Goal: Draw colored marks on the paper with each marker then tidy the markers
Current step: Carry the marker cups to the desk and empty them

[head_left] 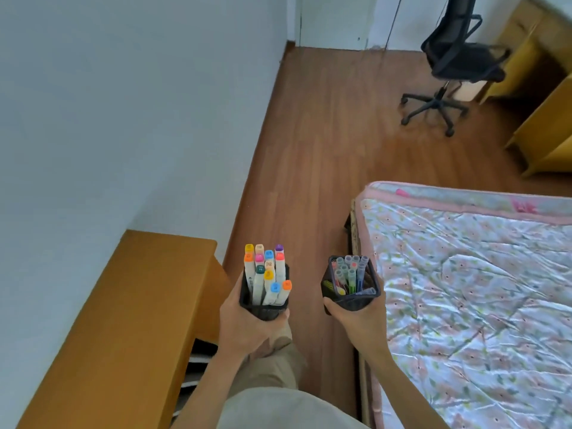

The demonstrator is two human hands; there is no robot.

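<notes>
So, wood floor (325, 144) underfoot, floral bed (464, 289) right, orange desk (123, 320) left, office chair (455, 66) far, left hand (244, 323) wrapped round marker cup (263, 308), right hand (362, 317) gripping pen cup (349, 300).

Both hands forward, left hand (244, 323) and right hand (360, 320) gripping

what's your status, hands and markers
Left hand grips cup of capped markers. Right hand grips cup of pens. No paper visible. Floor ahead open.
</notes>
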